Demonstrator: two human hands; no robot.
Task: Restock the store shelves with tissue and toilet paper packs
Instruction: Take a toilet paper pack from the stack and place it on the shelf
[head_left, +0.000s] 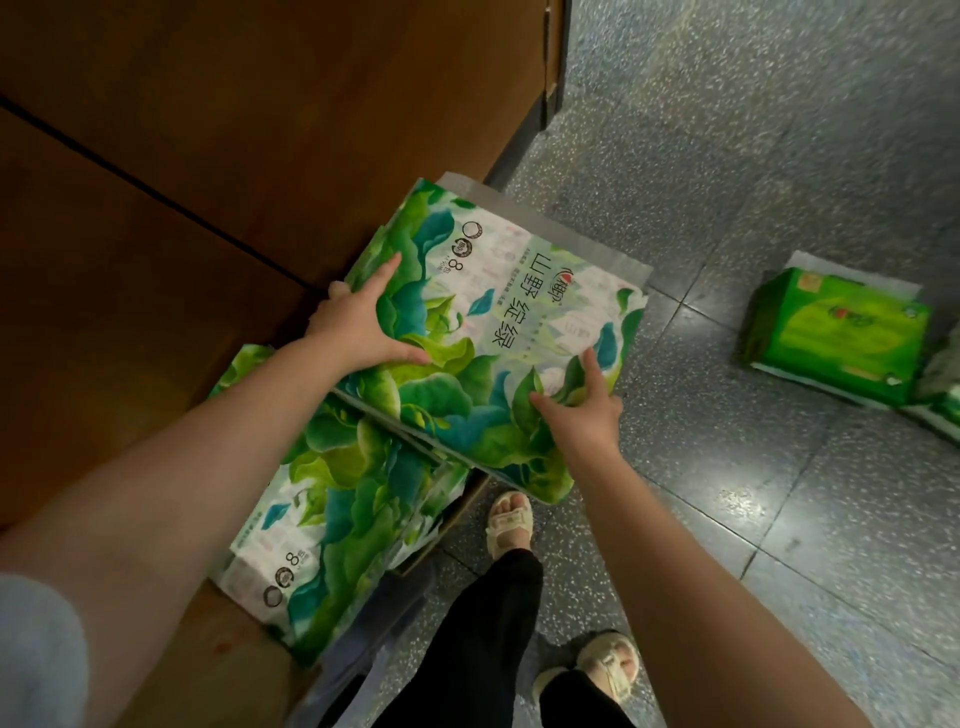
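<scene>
While both arms reach down, the left hand (358, 322) lies on the upper left part of the top pack (498, 332), fingers spread and reaching toward its far edge, thumb pressed flat on the leafy print. The right hand (582, 410) meets the same pack at its near right edge, forefinger straight up along the wrapper, the other fingers bent over the side; whether that grip truly clasps the edge or only steadies it, I cannot tell. This pack, green and teal with white panels and large dark characters, sits tilted, its near end resting on a second pack (332, 519) of the same print. The lower pack lies on a brown box (244, 670) beside the wooden shelf unit (234, 130) at the left. Off to the right, well apart, a bright green pack (836, 338) lies on the speckled grey floor (753, 156), with part of another just beside it at the picture's edge. Below, dark trousers and two pale sandals (608, 665) stand on the tiles.
</scene>
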